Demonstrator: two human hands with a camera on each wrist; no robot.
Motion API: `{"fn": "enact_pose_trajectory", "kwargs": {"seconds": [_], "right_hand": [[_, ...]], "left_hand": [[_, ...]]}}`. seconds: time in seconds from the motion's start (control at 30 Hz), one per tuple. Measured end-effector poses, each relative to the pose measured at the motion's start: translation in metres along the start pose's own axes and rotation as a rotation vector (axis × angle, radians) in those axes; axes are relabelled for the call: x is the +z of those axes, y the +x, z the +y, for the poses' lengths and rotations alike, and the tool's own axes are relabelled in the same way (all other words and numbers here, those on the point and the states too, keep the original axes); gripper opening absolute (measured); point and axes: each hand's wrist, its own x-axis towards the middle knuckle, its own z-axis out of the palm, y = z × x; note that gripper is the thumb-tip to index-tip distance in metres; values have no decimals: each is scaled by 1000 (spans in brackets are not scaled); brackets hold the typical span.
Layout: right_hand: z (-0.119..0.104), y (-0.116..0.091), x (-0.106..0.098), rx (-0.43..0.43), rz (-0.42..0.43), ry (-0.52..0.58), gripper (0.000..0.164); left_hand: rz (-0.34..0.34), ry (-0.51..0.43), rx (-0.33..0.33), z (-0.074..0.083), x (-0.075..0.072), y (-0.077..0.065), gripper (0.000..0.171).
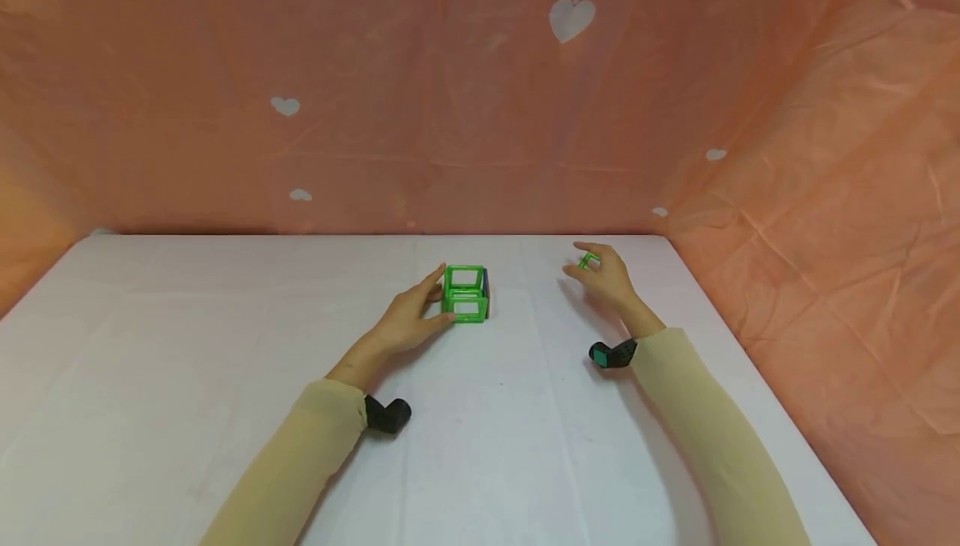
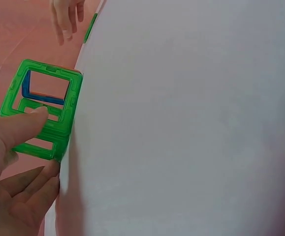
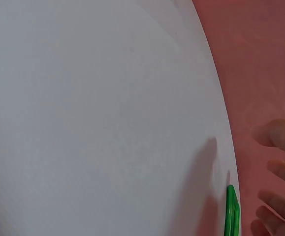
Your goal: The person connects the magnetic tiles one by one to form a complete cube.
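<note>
Left of centre on the table, my left hand holds a small box of green magnetic tiles. In the left wrist view its thumb presses on the face of the green frames, with the other fingers around the near side. A blue magnetic tile shows through the front window, at the box's far side. Further right, my right hand hovers with fingers spread beside a single green magnetic tile. That tile lies on the table, apart from the fingers in the right wrist view.
A white cloth covers the table. Pink-orange sheeting with pale hearts hangs behind it, and more hangs along the right side. Black wrist cameras sit at both cuffs.
</note>
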Motion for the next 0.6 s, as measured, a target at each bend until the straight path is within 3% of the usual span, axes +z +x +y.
{"fn": "enact_pose_trajectory", "kwargs": {"seconds": [0.3,0.6], "right_hand": [[14,7,-8,80,-71,-191,68],[19,7,-12,114,-93,-237,69]], "left_hand": [[0,-19,-4,0,2,-2,77],[-6,-28,-10,-1,1,-1,77]]}}
